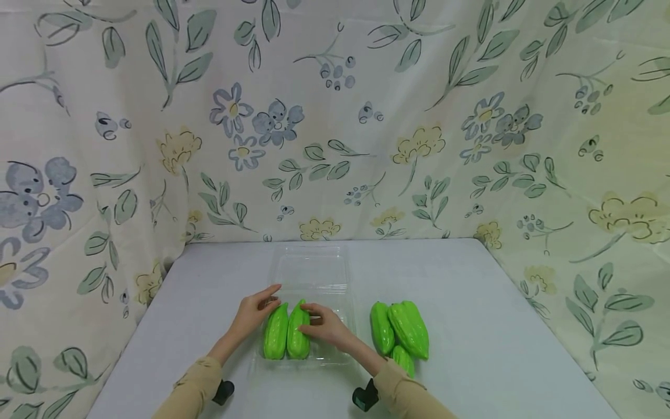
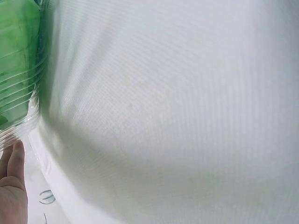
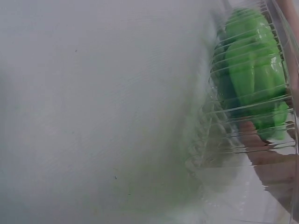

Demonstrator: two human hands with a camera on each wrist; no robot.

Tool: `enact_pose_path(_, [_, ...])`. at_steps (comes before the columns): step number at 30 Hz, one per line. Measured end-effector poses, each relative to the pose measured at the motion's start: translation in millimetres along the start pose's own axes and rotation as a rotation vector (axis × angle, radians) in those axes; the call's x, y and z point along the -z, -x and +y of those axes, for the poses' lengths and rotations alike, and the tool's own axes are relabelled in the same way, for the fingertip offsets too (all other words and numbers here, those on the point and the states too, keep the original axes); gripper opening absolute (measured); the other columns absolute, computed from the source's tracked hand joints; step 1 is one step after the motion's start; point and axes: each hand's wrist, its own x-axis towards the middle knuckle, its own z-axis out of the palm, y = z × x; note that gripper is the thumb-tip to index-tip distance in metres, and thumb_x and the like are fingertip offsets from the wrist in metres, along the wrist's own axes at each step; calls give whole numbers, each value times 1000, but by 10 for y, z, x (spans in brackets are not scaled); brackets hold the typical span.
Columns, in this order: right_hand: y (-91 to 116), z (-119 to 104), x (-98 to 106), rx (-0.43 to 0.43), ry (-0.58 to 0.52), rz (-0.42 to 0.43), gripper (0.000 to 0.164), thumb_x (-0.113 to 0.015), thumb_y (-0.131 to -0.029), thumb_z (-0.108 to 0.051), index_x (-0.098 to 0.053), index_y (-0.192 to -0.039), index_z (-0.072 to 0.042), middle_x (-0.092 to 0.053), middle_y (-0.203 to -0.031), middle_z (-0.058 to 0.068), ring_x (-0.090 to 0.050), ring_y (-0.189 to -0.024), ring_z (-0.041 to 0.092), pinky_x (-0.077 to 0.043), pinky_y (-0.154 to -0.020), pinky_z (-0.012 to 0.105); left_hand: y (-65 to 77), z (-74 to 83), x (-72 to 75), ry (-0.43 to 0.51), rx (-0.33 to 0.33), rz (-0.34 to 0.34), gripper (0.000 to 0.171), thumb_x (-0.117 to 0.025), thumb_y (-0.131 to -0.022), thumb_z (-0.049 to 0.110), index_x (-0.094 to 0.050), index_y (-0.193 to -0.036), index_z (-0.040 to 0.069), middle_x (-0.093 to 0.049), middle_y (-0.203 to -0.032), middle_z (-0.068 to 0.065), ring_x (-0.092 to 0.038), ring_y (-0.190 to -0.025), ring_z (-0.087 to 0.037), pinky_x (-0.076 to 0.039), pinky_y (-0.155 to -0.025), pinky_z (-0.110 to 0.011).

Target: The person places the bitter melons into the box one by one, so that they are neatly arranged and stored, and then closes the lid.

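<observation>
Inside one box [image 1: 328, 352], two vegetables [image 1: 298, 337]

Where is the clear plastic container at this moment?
In the head view, the clear container lies open on the table, slightly left of centre, left of three piled green vegetables.

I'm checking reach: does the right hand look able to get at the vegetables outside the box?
Probably yes: the outside vegetables lie near the right hand, with only the clear box wall between.
</observation>
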Motion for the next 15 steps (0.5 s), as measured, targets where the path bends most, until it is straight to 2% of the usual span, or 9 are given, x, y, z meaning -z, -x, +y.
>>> enact_pose_path(15, [8,43,32,19,2,-3,54,-63,-92,-20,-44,-141,-6,-50,-137,22,-56,-119,39,-52,-93,44,5,12,0,14,27,-18,44,-64,-90,14,-55,-133,7,-58,-132,-13,-66,-106,-28,-54,-89,-40])
